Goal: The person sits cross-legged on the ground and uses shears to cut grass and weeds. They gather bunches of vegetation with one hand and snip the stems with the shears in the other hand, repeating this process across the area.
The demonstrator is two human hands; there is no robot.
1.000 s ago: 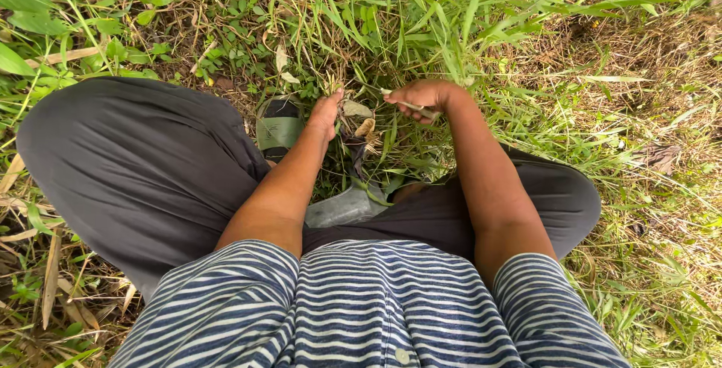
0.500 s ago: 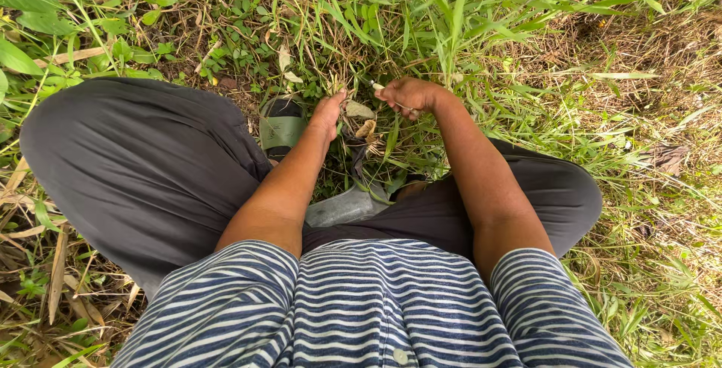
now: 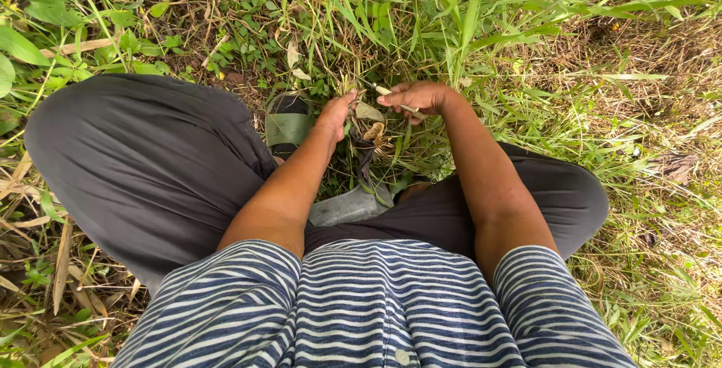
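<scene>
Now the right hand has lifted slightly, its grip pinching a thin blade; the left hand clutches the grass clump beside it.

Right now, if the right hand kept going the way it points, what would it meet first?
The right hand points left, so probably the dry leaves by the left hand; depth is unclear.
</scene>
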